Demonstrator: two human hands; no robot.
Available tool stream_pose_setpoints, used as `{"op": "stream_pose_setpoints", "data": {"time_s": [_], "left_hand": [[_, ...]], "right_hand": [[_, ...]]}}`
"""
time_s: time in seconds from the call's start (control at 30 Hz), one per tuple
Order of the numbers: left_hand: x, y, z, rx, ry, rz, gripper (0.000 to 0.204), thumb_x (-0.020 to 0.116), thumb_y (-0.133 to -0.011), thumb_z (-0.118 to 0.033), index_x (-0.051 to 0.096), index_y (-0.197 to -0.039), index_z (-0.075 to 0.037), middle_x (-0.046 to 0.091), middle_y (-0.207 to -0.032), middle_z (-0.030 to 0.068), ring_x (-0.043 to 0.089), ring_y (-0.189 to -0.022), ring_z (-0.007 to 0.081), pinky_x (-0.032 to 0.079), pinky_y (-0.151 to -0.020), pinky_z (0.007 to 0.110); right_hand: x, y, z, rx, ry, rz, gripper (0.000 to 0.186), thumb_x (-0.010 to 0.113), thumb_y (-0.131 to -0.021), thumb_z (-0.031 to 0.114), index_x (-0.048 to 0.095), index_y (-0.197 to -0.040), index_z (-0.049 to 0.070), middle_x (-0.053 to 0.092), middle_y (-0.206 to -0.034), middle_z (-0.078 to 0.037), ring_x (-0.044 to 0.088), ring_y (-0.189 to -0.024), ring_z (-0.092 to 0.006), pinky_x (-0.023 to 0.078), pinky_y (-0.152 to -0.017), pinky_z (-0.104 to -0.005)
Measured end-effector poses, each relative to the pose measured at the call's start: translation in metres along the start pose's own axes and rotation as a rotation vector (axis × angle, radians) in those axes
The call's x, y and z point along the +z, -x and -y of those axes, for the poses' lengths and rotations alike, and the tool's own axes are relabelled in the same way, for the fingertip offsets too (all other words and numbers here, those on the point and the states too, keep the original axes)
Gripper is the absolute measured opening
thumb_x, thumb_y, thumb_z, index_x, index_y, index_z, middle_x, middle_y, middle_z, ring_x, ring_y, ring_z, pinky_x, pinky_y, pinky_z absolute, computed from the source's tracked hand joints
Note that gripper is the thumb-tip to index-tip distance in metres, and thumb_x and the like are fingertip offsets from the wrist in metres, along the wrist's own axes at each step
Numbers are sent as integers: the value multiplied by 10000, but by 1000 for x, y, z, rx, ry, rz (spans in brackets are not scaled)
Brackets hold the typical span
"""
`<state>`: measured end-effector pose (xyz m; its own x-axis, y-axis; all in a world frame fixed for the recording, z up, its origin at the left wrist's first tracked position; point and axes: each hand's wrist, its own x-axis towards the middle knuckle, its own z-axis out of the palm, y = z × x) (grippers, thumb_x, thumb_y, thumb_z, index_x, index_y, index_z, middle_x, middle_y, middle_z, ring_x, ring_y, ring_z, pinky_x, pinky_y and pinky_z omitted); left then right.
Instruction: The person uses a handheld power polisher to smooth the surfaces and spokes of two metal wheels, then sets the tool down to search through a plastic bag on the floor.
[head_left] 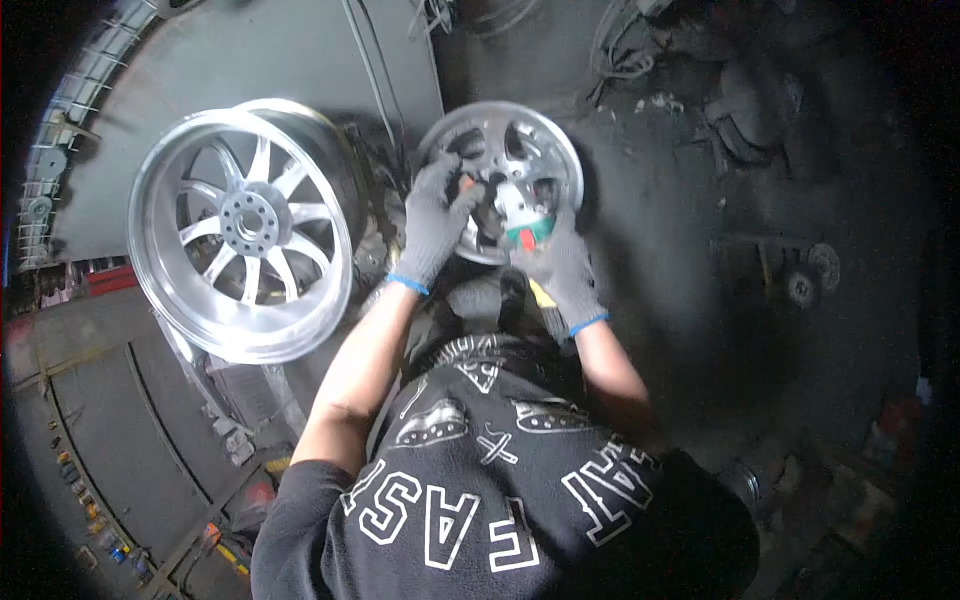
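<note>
R hand (pixel 563 268) gripping green/white pwr tool (pixel 526 215) at smaller wheel (pixel 492 140); L hand (pixel 437 215) curled there, can't tell grip; wire rack (pixel 85 85) far L, contents unclear

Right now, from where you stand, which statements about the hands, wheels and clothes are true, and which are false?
1. The right hand holds a power tool with a green band. True.
2. The left hand is bare. False: it wears a grey glove with a blue cuff edge.
3. The larger-looking wheel is on the person's left. True.
4. The smaller-looking wheel is left of the larger-looking wheel. False: it is to its right, by both hands.
5. The shirt is black with white lettering. True.
</note>
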<state>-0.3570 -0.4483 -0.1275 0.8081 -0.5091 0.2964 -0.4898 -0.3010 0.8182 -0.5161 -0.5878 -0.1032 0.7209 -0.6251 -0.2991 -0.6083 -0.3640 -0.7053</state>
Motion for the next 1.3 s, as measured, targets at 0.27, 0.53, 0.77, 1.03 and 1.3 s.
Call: {"op": "stream_pose_setpoints", "data": {"time_s": [0.27, 0.53, 0.77, 1.03, 1.3], "left_hand": [[5, -4, -5, -39, -97, 42, 566, 823, -799, -305, 649, -1231, 17, 677, -1148, 216, 654, -1102, 351, 520, -949, 412], [7, 5, -6, -61, -99, 65, 569, 820, -797, -319, 646, -1234, 1, 668, -1163, 206, 650, -1094, 361, 517, -947, 421], [10, 5, -3, -46, -151, 78, 566, 812, -821, -291, 639, -1276, 0, 686, -1168, 186, 662, -1104, 324, 507, -981, 397], [25, 6, 26, -371, 208, -34, 555, 809, -856, -347, 650, -1224, 36, 707, -1067, 126, 674, -1004, 225, 528, -894, 342], [67, 18, 96, -1212, 1317, -229, 409, 608, -1013, -409, 619, -1134, -19, 661, -912, 79, 627, -845, 233, 537, -663, 411]], "right_hand": [[-1, -4, -14, -114, 103, -42, 943, 809, -649, 321, 345, -1344, -117, 640, -1089, -343, 674, -981, -470, 545, -834, -528], [-3, 3, -14, -58, 115, -15, 847, 821, -651, 340, 401, -1252, -85, 661, -1021, -314, 674, -946, -478, 539, -813, -539], [-5, 1, -15, -41, 151, 1, 836, 845, -650, 372, 417, -1223, -59, 658, -1034, -315, 674, -954, -471, 539, -813, -539], [-9, -2, -21, 11, 55, 21, 817, 814, -641, 341, 421, -1247, -39, 652, -1072, -313, 671, -991, -460, 539, -847, -511], [7, -19, -93, 112, -217, 117, 858, 892, -602, 253, 479, -1300, -25, 658, -1100, -203, 676, -984, -324, 542, -872, -421]]}}
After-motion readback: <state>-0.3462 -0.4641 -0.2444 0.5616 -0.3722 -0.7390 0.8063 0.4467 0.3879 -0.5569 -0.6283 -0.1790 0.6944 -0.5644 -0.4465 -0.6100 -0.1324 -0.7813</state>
